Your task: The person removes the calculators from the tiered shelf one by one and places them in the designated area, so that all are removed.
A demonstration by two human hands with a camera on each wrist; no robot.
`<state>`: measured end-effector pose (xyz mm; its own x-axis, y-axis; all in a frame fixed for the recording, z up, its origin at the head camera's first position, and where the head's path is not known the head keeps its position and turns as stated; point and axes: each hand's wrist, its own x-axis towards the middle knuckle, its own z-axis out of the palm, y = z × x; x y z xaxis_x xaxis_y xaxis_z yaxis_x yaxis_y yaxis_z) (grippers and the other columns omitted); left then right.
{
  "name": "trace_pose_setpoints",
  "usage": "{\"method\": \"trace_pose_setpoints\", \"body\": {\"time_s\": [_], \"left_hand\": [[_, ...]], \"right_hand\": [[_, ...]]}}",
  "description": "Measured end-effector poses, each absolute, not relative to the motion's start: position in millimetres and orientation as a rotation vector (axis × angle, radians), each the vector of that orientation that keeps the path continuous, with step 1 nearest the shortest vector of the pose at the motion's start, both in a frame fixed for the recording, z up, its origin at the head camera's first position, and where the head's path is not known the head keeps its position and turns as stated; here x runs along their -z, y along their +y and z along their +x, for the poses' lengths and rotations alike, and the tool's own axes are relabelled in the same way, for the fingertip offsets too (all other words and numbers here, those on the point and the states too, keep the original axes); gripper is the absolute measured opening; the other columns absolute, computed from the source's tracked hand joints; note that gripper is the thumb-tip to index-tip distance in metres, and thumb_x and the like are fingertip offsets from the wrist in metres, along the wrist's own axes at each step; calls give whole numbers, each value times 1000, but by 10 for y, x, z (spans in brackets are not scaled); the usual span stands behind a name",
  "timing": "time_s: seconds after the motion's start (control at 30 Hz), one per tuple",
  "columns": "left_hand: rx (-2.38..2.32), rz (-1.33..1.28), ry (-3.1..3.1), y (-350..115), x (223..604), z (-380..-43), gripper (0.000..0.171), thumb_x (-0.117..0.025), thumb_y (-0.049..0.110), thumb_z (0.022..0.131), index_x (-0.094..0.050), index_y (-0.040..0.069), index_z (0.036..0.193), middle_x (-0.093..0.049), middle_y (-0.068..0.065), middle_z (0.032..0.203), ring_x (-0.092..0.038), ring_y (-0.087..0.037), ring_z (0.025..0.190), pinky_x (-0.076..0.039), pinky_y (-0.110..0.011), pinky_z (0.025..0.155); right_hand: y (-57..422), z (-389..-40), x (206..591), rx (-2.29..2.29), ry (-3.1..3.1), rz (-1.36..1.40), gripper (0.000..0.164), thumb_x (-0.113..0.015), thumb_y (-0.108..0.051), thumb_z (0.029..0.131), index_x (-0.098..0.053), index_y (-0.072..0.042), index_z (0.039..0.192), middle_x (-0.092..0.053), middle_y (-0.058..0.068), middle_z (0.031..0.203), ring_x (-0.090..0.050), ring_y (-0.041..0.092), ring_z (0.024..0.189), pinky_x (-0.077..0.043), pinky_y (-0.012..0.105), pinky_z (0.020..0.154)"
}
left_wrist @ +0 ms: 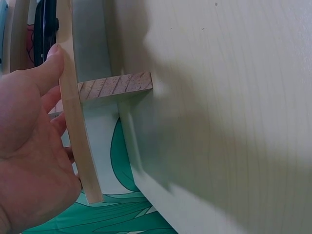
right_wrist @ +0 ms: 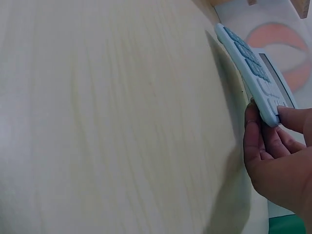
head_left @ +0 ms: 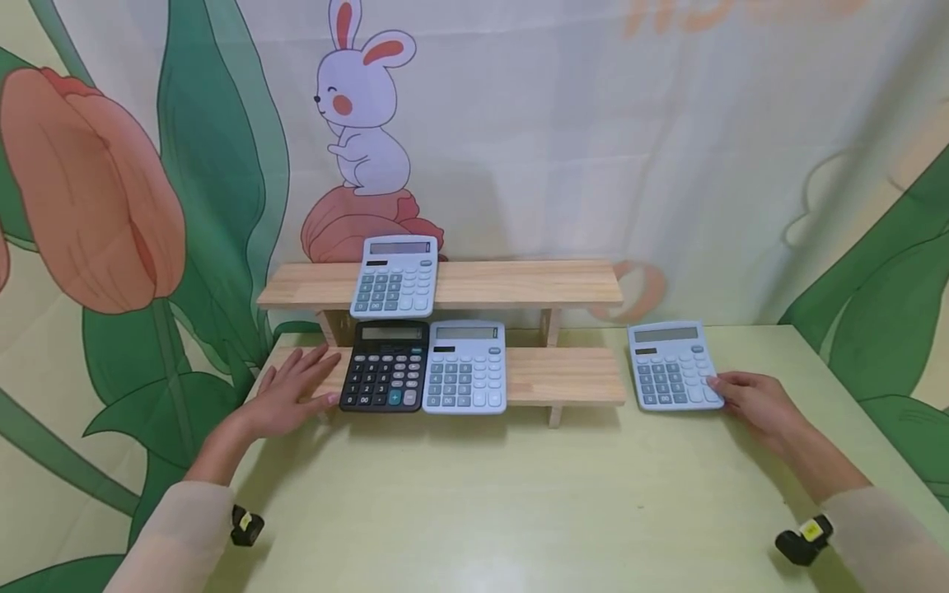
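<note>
My right hand (head_left: pixel 759 403) pinches a light blue calculator (head_left: pixel 673 366) by its lower right corner. In the right wrist view the thumb lies on the face of this calculator (right_wrist: pixel 258 78) and the other fingers are bent behind it; it is tilted, with its shadow on the table. My left hand (head_left: pixel 287 394) rests at the left end of the lower wooden shelf (head_left: pixel 567 375), fingers spread, thumb beside a black calculator (head_left: pixel 384 366). The left wrist view shows the thumb at the shelf's front edge (left_wrist: pixel 80 131). A second light blue calculator (head_left: pixel 465 367) stands right of the black one.
A third light blue calculator (head_left: pixel 395 277) leans on the upper wooden shelf (head_left: pixel 526 282), above the black one. The two-tier rack stands at the back of the pale table (head_left: pixel 474 494), before a printed curtain (head_left: pixel 534 123) with a rabbit and tulips.
</note>
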<state>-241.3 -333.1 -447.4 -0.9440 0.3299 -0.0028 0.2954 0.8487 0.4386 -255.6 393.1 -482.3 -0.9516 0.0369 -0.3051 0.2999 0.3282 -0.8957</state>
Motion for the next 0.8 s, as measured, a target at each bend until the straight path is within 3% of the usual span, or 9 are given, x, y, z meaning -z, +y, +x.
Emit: {"method": "trace_pose_setpoints", "body": {"time_s": [0.37, 0.6, 0.8], "left_hand": [[-712, 499, 2938, -3335, 4462, -2351, 77, -54, 57, 107, -32, 14, 168, -15, -21, 175, 3, -56, 158, 6, -82, 115], [-687, 478, 2930, -3366, 4519, -2385, 79, -52, 59, 107, -31, 14, 168, -12, -21, 176, 4, -55, 158, 7, -81, 116], [-670, 472, 2930, -3375, 4538, -2440, 80, -51, 61, 107, -30, 13, 168, -13, -21, 176, 4, -55, 158, 7, -80, 116]], "right_hand": [[3967, -2570, 4887, 1643, 2361, 313, 68, -55, -32, 112, -34, 17, 153, -50, 23, 141, -63, 5, 98, -57, 21, 89], [3938, -2556, 4939, 1578, 2482, 312, 67, -57, -34, 111, -40, 16, 152, -48, 31, 148, -62, 7, 96, -58, 21, 84], [3875, -2537, 4934, 1493, 2613, 358, 62, -58, -33, 111, -47, 14, 150, -50, 33, 148, -63, 17, 99, -58, 19, 78]]}}
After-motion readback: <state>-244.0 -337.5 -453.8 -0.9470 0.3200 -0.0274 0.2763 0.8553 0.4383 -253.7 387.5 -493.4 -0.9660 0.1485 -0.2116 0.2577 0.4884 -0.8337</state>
